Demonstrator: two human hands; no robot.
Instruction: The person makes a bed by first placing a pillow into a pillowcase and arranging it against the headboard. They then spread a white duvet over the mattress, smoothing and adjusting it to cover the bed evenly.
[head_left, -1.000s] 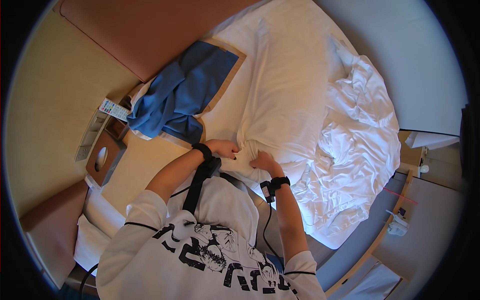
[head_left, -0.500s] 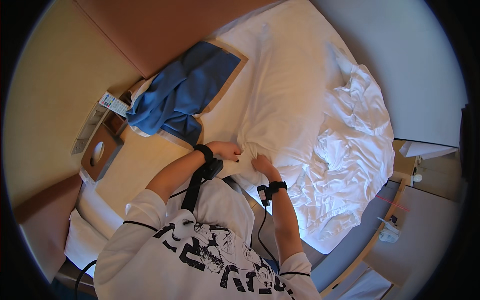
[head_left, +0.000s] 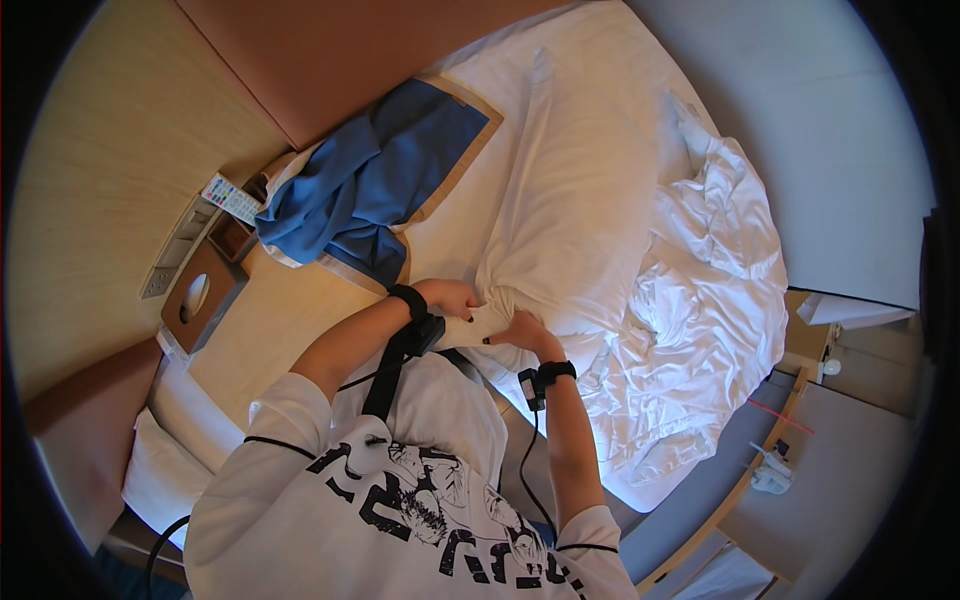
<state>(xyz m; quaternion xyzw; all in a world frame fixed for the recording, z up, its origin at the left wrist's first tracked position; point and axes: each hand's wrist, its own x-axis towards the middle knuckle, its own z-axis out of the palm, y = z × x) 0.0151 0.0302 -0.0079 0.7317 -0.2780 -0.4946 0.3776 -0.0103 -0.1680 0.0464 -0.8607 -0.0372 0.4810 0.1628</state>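
Observation:
A long, plump white pillow in a pillowcase (head_left: 590,200) lies across the bed, its near end gathered in front of me. My left hand (head_left: 452,297) is closed on a fold of the cloth at that end, fingers pinched together. Just right of it, my right hand (head_left: 525,335) grips the same end of the pillowcase. Its thumb reaches left over the cloth, while its other fingers are partly hidden in the folds. Each wrist carries a black strap with a small device.
A crumpled white duvet (head_left: 700,310) covers the bed's right side. Left of the pillow lies a rumpled blue cloth with tan edging (head_left: 400,150). A pale wooden top (head_left: 290,310) holds a brown tissue box (head_left: 205,300). Beside the wall sockets is a white remote control (head_left: 230,198).
My right hand has shifted slightly left and lower, and its thumb now stretches toward my left hand. The left hand has barely moved and keeps its pinch.

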